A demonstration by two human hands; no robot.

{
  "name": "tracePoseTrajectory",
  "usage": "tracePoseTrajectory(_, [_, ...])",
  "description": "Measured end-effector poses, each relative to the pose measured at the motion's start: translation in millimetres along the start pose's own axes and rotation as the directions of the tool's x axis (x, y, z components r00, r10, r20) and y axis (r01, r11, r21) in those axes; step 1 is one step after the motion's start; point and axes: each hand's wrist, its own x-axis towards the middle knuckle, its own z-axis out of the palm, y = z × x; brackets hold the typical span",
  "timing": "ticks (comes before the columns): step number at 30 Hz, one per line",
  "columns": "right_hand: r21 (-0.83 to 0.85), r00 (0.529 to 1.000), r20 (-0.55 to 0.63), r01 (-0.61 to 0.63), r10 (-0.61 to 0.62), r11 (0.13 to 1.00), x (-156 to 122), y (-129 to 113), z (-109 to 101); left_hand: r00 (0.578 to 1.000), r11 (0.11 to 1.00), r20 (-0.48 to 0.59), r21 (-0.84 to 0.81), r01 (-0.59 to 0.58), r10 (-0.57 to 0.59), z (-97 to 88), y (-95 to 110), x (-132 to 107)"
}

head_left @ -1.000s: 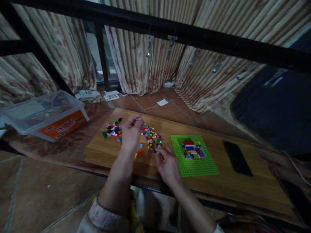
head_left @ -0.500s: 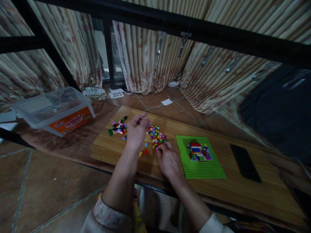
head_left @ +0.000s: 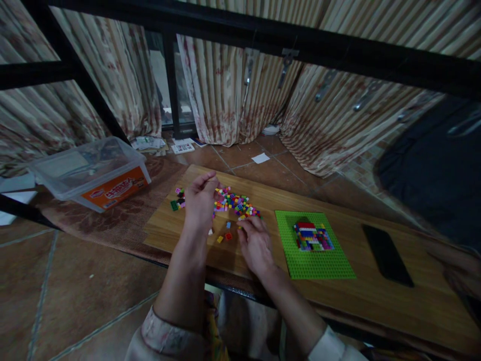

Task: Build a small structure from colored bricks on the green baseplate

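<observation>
My left hand [head_left: 200,203] hovers over the left part of a pile of small building bricks [head_left: 242,203], its fingers curled in. What they hold, if anything, is hidden. At the near edge of the pile, my right hand [head_left: 257,245] has its fingertips bent together low over the board, close to a few bricks; I cannot make out what is between them. A red brick [head_left: 228,236], a yellow brick [head_left: 220,239] and a light blue brick [head_left: 228,225] lie loose between the hands. To the right, a green baseplate [head_left: 319,265] carries a multicoloured brick build [head_left: 312,235].
All this lies on a wooden board [head_left: 263,188]. A dark phone [head_left: 387,254] rests right of the baseplate, near another person's hand [head_left: 456,260]. At the left stands a clear plastic box [head_left: 93,173] with an orange label. A black metal bar [head_left: 240,30] crosses above.
My left hand has shifted a little left, uncovering more of the pile. The right hand has drawn slightly back towards me from the pile. The view has shifted slightly.
</observation>
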Motion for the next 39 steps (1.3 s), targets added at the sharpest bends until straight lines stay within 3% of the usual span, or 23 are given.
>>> tracePoseTrajectory(6, [-0.093, 0.979, 0.148, 0.151, -0.137, 0.984, 26, -7, 15, 1.000, 1.000, -0.003, 0.006, -0.022, 0.022, -3.9, 2, 4])
tracePoseTrajectory(10, [-0.101, 0.964, 0.208, 0.190, -0.166, 0.977, 34, -8, 19, 1.000, 1.000, 0.001, 0.013, -0.006, 0.006, -0.7, 0, 4])
tracePoseTrajectory(13, [-0.014, 0.987, 0.108, 0.120, -0.118, 0.993, 30, -9, 9, 0.999, 0.999, 0.020, 0.044, 0.027, -0.028, 3.9, -3, 3])
tracePoseTrajectory(17, [0.300, 0.994, -0.066, -0.061, 0.084, 0.952, 1, -5, -19, 0.990, 0.981, 0.091, 0.168, 0.094, -0.110, 13.8, -10, -6])
tracePoseTrajectory(21, [0.572, 0.930, -0.084, -0.249, 0.357, 0.782, -42, 19, -44, 0.954, 0.927, 0.261, 0.371, 0.045, -0.151, 27.2, -26, -22])
tracePoseTrajectory(25, [0.830, 0.733, 0.049, -0.407, 0.678, 0.381, -77, 55, -63, 0.862, 0.868, 0.470, 0.491, -0.074, -0.191, 42.2, -49, -44])
tracePoseTrajectory(27, [0.871, 0.667, 0.044, -0.390, 0.744, 0.299, -89, 71, -73, 0.798, 0.850, 0.577, 0.497, -0.176, -0.173, 50.2, -62, -58])
tracePoseTrajectory(28, [0.869, 0.652, 0.017, -0.384, 0.758, 0.310, -93, 78, -79, 0.760, 0.844, 0.625, 0.495, -0.209, -0.178, 54.3, -68, -65])
tracePoseTrajectory(30, [0.826, 0.644, -0.090, -0.377, 0.759, 0.418, -99, 92, -89, 0.700, 0.824, 0.678, 0.515, -0.235, -0.225, 62.3, -79, -81])
tracePoseTrajectory(35, [0.516, 0.714, -0.382, -0.361, 0.586, 0.776, -101, 113, -104, 0.549, 0.774, 0.738, 0.587, -0.236, -0.392, 77.0, -97, -114])
tracePoseTrajectory(39, [0.322, 0.739, -0.506, -0.317, 0.445, 0.892, -92, 117, -101, 0.459, 0.802, 0.768, 0.572, -0.175, -0.447, 80.4, -106, -123])
